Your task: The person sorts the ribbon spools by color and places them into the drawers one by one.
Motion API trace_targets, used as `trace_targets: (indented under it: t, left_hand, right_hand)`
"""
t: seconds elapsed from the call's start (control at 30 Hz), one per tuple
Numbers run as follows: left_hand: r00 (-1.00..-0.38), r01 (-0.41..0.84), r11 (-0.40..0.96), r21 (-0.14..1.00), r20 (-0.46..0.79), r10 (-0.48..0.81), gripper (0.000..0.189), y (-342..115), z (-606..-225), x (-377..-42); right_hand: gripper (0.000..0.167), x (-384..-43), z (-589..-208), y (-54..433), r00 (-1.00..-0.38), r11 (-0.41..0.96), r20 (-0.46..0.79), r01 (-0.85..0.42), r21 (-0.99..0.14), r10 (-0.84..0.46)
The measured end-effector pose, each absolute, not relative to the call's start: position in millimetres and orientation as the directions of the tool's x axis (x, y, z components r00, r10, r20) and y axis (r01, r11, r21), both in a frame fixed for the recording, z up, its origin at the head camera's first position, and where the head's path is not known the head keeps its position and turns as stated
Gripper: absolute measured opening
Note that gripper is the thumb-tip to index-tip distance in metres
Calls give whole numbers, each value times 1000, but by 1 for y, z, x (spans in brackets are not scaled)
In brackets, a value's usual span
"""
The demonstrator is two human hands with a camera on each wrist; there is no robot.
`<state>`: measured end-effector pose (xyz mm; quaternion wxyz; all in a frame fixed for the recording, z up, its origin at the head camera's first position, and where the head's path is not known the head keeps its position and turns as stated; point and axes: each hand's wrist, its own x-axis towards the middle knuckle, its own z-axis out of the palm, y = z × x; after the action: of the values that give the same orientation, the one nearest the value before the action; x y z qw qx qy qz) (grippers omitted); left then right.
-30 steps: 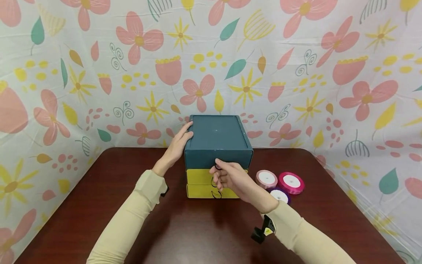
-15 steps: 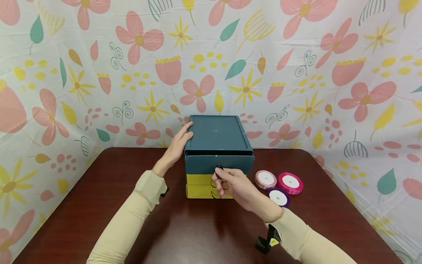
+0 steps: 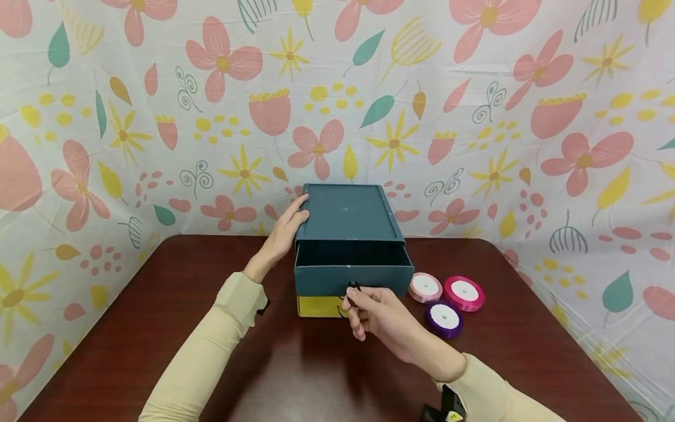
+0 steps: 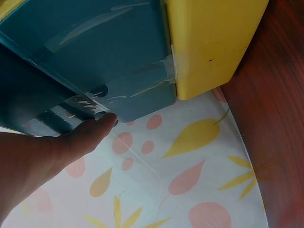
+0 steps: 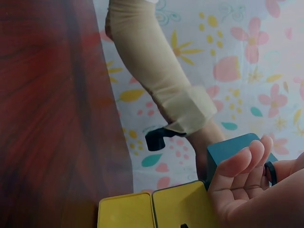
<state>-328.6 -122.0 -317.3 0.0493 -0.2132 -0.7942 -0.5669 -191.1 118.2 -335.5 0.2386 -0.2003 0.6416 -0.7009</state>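
A drawer box with a teal top section [image 3: 345,211] stands on the table against the cloth. Its teal drawer [image 3: 321,281] is pulled partway out, and the inside that shows is dark. My right hand [image 3: 387,316] pinches the black pull loop [image 3: 353,285] on the drawer front, also seen between finger and thumb in the right wrist view as a black loop [image 5: 270,173]. Against the box's upper left edge rests my left hand [image 3: 279,237], fingers extended; in the left wrist view its thumb [image 4: 97,130] touches the taped teal side [image 4: 128,61]. Yellow drawers [image 3: 316,306] sit below, mostly covered.
Three ribbon spools lie right of the box: light pink [image 3: 425,287], magenta [image 3: 464,293] and purple [image 3: 444,319], the purple one close to my right wrist. The dark wood table [image 3: 211,258] ends at a flower-printed cloth [image 3: 232,135].
The teal drawer has slid from closed to partway out toward me. My right hand has moved back with the pull loop, uncovering the purple spool. My left hand has stayed on the box.
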Motion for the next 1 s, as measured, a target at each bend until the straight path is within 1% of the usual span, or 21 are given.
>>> trace_targets:
  t: [0.13, 0.3, 0.57, 0.73, 1.0]
  left_hand:
    - [-903, 400, 265, 877, 328, 278, 54, -122, -317, -330]
    - [-909, 381, 263, 887, 307, 282, 54, -122, -311, -326]
    - [-914, 363, 281, 888, 281, 293, 55, -119, -289, -299]
    - [-912, 367, 282, 886, 284, 295, 55, -118, -287, -297]
    - [-912, 369, 284, 885, 285, 295, 54, -117, -288, -298]
  right_hand:
    - [32, -183, -335, 120, -795, -69, -19, 76, -995, -606]
    - [32, -174, -336, 121, -790, -65, -21, 77, -995, -612]
    - [30, -165, -338, 122, -781, -68, -25, 85, -994, -623]
    - [31, -161, -339, 123, -778, -64, -31, 91, -994, -628]
    - [29, -154, -340, 123, -755, -86, -32, 117, -989, -654]
